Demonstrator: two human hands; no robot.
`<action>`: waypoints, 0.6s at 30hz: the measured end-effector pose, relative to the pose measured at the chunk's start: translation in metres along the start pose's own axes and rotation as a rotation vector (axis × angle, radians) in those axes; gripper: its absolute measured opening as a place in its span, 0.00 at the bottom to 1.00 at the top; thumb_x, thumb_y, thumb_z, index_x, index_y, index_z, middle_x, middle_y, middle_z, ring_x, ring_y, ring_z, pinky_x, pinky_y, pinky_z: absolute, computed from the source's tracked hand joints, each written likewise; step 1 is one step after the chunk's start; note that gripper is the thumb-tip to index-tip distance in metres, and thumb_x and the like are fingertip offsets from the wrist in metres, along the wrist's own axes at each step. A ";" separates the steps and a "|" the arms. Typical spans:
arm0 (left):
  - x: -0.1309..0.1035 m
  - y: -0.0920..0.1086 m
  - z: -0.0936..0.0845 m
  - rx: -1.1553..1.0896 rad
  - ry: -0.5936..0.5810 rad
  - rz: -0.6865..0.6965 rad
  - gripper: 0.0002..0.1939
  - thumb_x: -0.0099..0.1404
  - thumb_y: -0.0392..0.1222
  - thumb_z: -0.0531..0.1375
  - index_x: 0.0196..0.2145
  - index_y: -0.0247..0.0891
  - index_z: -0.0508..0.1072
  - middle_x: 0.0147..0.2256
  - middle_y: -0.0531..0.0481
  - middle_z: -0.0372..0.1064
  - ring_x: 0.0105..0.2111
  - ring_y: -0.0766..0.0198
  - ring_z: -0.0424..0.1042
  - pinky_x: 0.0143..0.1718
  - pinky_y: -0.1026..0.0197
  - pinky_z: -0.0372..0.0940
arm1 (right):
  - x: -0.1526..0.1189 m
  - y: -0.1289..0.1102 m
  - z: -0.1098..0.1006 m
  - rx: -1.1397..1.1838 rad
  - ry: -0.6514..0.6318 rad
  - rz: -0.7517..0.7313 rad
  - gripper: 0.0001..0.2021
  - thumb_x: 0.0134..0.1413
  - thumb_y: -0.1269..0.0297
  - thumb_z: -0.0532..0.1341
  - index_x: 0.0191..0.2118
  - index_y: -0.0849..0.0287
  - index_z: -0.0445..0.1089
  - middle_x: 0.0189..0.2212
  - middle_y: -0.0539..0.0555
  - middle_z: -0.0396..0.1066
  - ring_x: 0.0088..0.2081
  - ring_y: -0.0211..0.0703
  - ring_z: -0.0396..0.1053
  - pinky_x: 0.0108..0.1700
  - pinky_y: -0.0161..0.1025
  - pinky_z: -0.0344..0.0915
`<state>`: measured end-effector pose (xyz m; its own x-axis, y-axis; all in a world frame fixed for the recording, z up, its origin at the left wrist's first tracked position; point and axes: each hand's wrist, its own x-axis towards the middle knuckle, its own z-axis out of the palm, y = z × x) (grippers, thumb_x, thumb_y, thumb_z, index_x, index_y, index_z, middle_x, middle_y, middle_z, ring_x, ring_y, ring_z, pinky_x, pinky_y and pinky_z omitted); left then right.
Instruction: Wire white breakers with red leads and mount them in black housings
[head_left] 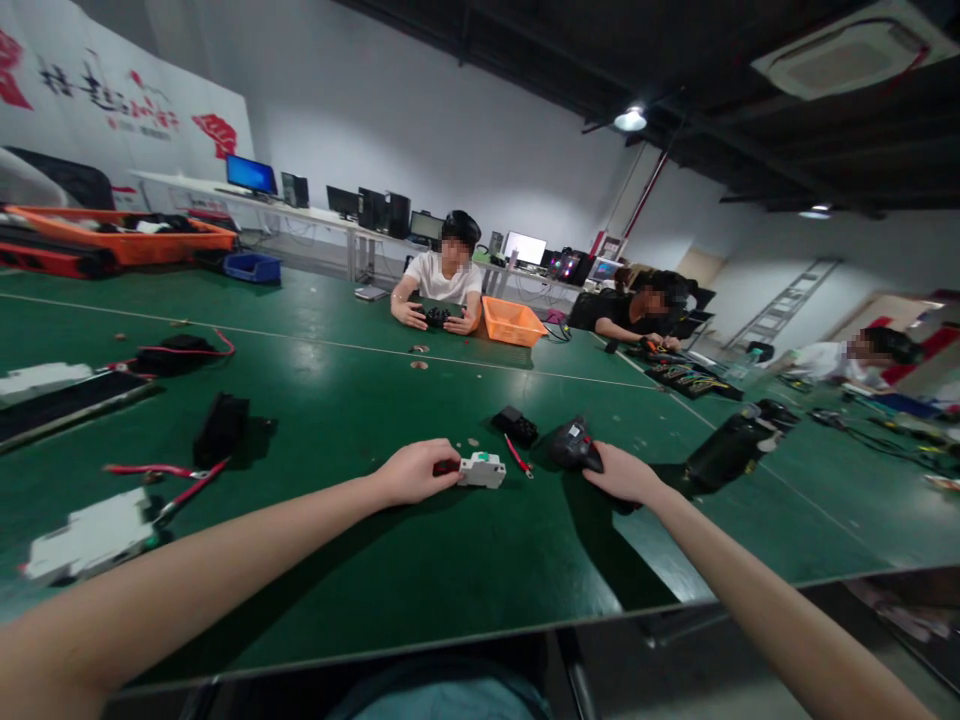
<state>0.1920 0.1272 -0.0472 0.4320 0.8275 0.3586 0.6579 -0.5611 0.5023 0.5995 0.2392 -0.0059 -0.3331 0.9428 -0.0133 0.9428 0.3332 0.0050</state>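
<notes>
Near the middle of the green table, my left hand point(421, 472) is closed on one end of a small white module point(482, 470) with a green mark on top. My right hand point(622, 473) is wrapped round a black power tool point(575, 445), its head turned toward the left. Between the hands, a little farther off, lie a black block point(514, 425) and a short red wire point(518, 456) with a metal lug at its near end.
At the left are a white module point(94, 535) with red wires and a black block point(222, 428). A black bottle point(739, 445) lies right of my right hand. Across the green table point(337, 400), people sit near an orange basket point(513, 322).
</notes>
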 end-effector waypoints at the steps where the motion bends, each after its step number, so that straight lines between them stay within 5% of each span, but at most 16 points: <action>1: 0.000 0.000 0.000 0.000 0.000 -0.001 0.12 0.67 0.50 0.58 0.40 0.41 0.77 0.39 0.49 0.73 0.34 0.63 0.72 0.34 0.63 0.64 | 0.003 -0.005 0.002 -0.028 0.012 0.043 0.21 0.54 0.54 0.62 0.48 0.64 0.70 0.45 0.66 0.74 0.45 0.57 0.74 0.46 0.44 0.66; 6: -0.002 0.002 -0.002 -0.003 -0.015 -0.021 0.12 0.67 0.50 0.58 0.41 0.42 0.76 0.39 0.50 0.73 0.35 0.63 0.72 0.34 0.62 0.65 | 0.014 -0.023 0.002 -0.027 -0.018 0.217 0.22 0.54 0.47 0.59 0.40 0.65 0.74 0.38 0.68 0.77 0.39 0.60 0.77 0.37 0.45 0.66; 11: -0.003 0.003 -0.003 -0.005 -0.019 -0.022 0.12 0.68 0.49 0.58 0.42 0.42 0.76 0.40 0.50 0.73 0.36 0.63 0.72 0.34 0.62 0.65 | 0.007 -0.018 -0.003 0.116 -0.036 0.201 0.18 0.53 0.49 0.60 0.33 0.62 0.75 0.32 0.63 0.77 0.34 0.54 0.76 0.34 0.41 0.64; 18: -0.003 0.003 -0.002 -0.018 -0.011 -0.005 0.13 0.68 0.50 0.58 0.42 0.41 0.76 0.40 0.49 0.73 0.36 0.63 0.72 0.36 0.62 0.67 | -0.037 -0.031 -0.017 0.782 0.037 0.243 0.16 0.52 0.51 0.61 0.35 0.62 0.72 0.24 0.54 0.72 0.24 0.43 0.68 0.24 0.36 0.59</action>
<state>0.1912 0.1234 -0.0450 0.4355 0.8305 0.3473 0.6487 -0.5570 0.5186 0.5821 0.1943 0.0114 -0.1056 0.9920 -0.0691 0.7183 0.0281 -0.6952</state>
